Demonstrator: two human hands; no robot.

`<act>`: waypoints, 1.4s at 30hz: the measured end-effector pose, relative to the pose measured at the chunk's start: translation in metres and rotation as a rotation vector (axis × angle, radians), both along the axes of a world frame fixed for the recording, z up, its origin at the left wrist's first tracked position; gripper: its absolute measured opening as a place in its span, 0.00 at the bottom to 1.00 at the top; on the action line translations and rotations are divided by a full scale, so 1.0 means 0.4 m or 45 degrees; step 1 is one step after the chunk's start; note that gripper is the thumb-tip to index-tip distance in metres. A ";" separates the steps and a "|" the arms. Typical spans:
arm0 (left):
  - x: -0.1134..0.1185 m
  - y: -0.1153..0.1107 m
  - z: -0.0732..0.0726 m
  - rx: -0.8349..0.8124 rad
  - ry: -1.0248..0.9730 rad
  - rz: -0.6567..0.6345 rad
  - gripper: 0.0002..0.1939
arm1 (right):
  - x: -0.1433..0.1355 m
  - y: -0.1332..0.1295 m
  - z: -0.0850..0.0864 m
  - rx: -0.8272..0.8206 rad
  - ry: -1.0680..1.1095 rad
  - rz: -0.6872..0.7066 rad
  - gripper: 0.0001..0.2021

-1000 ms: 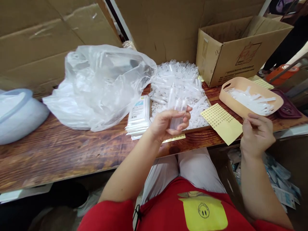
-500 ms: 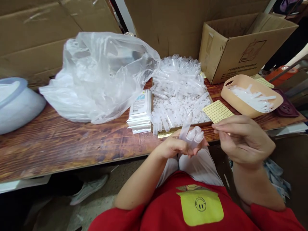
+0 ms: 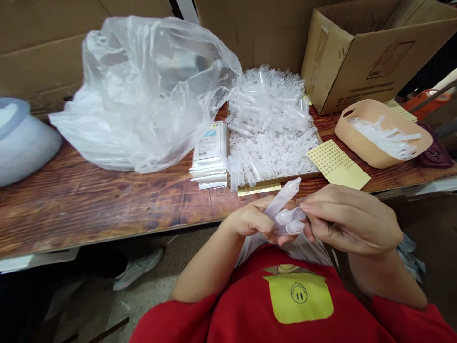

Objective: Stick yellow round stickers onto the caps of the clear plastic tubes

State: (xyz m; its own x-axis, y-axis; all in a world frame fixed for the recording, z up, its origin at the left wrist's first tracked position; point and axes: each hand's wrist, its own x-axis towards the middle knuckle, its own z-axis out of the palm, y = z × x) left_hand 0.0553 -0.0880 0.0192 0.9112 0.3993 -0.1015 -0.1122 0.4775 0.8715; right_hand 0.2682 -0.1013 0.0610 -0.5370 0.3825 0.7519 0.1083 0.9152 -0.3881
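My landmark is the shallow brown cardboard tray (image 3: 314, 175) heaped with small clear and white plastic pieces (image 3: 273, 143). Well to its left sits a rounded pale blue-grey tub (image 3: 28, 143), then a big crumpled translucent plastic bag (image 3: 143, 105). Just beside its left edge I see a stack of flat white printed packets (image 3: 209, 147). In front of it, my left hand (image 3: 259, 221) is curled closed around several frosted translucent plastic tubes (image 3: 285, 197), one sticking out above the others. My right hand (image 3: 353, 219) has thumb and forefinger pinched together at the tube ends; I cannot tell whether anything is between them. Right of the tray lies a yellow dotted sticker sheet (image 3: 342, 166), then a peach oval plastic basket (image 3: 371, 152) holding white strips.
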 end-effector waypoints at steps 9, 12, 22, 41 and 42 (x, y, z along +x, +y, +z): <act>-0.007 0.000 -0.008 0.003 -0.006 -0.054 0.10 | 0.003 -0.014 0.006 -0.051 -0.032 0.019 0.18; -0.005 -0.001 -0.003 -0.011 0.025 -0.046 0.12 | 0.006 -0.016 0.007 -0.052 -0.050 0.015 0.19; 0.000 -0.003 -0.006 -0.026 0.038 -0.043 0.07 | 0.013 -0.025 0.009 -0.048 -0.126 0.018 0.17; 0.042 -0.002 -0.047 -0.285 -0.161 -0.157 0.15 | -0.012 0.000 -0.062 -0.311 0.179 0.159 0.12; 0.048 -0.006 -0.054 -0.328 -0.229 -0.161 0.16 | -0.013 0.002 -0.064 -0.359 0.205 0.155 0.11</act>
